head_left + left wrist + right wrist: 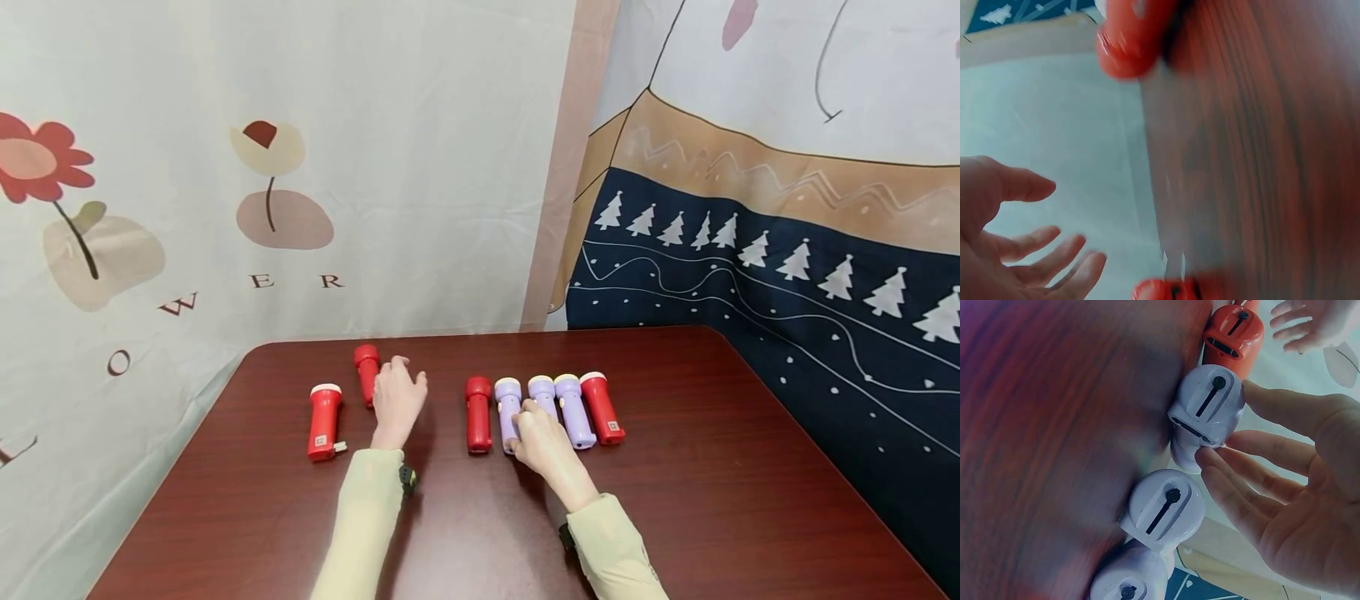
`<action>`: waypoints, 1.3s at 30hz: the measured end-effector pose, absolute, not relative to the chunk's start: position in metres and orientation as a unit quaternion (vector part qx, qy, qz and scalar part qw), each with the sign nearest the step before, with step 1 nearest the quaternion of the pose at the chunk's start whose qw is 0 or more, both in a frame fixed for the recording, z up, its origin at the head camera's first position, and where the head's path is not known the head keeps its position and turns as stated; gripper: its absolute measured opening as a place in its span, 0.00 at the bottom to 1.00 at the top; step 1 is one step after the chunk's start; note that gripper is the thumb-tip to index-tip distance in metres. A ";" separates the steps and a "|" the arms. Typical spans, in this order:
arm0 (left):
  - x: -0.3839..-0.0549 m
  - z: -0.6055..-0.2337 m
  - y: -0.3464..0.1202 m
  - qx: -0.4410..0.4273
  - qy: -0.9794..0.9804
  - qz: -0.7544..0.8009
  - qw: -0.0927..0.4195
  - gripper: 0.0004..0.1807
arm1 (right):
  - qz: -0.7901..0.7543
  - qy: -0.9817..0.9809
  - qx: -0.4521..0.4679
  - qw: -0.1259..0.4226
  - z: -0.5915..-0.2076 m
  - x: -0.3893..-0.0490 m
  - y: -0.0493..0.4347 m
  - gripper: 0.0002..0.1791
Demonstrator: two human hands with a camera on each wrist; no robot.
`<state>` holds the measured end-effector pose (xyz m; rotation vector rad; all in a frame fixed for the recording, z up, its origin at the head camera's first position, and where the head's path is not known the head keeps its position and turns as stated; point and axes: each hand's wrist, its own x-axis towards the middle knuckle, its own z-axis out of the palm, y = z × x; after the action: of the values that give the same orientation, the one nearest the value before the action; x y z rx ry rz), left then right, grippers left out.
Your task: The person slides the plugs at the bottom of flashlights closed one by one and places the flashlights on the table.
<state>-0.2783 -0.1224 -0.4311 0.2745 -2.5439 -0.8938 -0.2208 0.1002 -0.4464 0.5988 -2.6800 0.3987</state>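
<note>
In the head view my right hand (542, 442) is at the leftmost lavender flashlight (507, 400), pinching its tail end. The right wrist view has the thumb on one side of this lavender flashlight (1210, 403) and the fingertips on the other. Two more lavender flashlights (542, 392) (574, 412) lie just to its right, and a red flashlight (478, 417) lies to its left. My left hand (397, 398) is above the table beside a red flashlight (366, 371) at the back left. Its fingers are spread and relaxed, with nothing between them.
Another red flashlight (324, 425) with a white rim lies at the far left, a small pale tab sticking out near its tail. A further red flashlight (602, 408) ends the row on the right. Printed curtains (420, 167) hang behind the brown table (720, 483).
</note>
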 end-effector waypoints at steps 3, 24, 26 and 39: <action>-0.285 -0.433 -0.139 0.119 -0.919 -0.305 0.219 0.21 | 0.145 -0.950 0.211 0.178 -0.446 -0.221 0.100 0.11; -0.320 -0.454 -0.197 0.182 -0.946 -0.252 0.089 0.29 | 0.146 -0.955 0.201 0.163 -0.445 -0.220 0.098 0.12; -0.321 -0.455 -0.197 0.180 -0.948 -0.249 0.087 0.29 | 0.146 -0.954 0.202 0.166 -0.445 -0.220 0.098 0.12; -0.322 -0.454 -0.196 0.190 -0.944 -0.253 0.092 0.23 | 0.140 -0.949 0.210 0.187 -0.446 -0.220 0.099 0.12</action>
<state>-0.3225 -0.1955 -0.4538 0.5657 -2.8047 -0.7519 -0.2203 0.0990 -0.4457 0.5905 -2.6731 0.3942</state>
